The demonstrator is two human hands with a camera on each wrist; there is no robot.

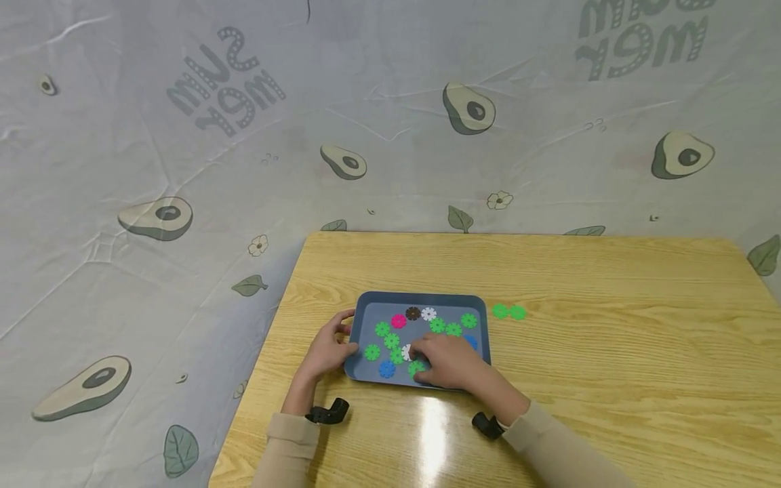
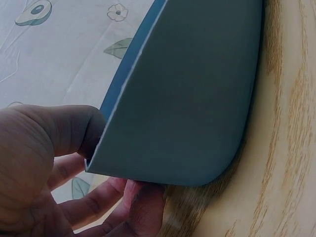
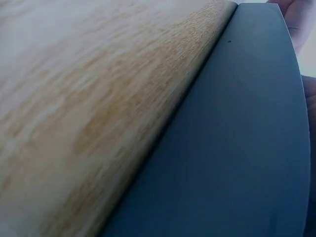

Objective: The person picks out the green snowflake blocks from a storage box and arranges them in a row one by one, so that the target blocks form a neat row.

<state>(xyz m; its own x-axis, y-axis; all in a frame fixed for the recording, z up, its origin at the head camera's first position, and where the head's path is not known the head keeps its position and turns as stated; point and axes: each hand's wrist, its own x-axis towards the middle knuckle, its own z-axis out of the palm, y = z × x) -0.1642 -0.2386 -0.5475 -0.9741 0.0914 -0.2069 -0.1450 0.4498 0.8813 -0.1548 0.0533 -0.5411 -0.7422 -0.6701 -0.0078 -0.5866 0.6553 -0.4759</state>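
A grey-blue tray [image 1: 421,298] holds several flat, notched plastic discs, among them a green disc [image 1: 371,352], a blue disc [image 1: 387,369], a pink disc [image 1: 398,321], a brown disc [image 1: 413,313] and a white disc [image 1: 429,314]. My left hand [image 1: 329,349] grips the tray's left side; in the left wrist view its thumb hooks over the rim and other fingers lie outside and below. Over the tray's front right part reaches my right hand [image 1: 448,360]. Its thumb and index finger stand apart near another green disc [image 1: 416,368] and a partly covered white disc [image 1: 405,352].
Two green discs, a nearer one [image 1: 500,311] and its neighbour [image 1: 517,312], lie touching on the wooden table [image 1: 610,352], right of the tray. Behind and left of the table hangs a pale cloth [image 1: 390,102] printed with avocados.
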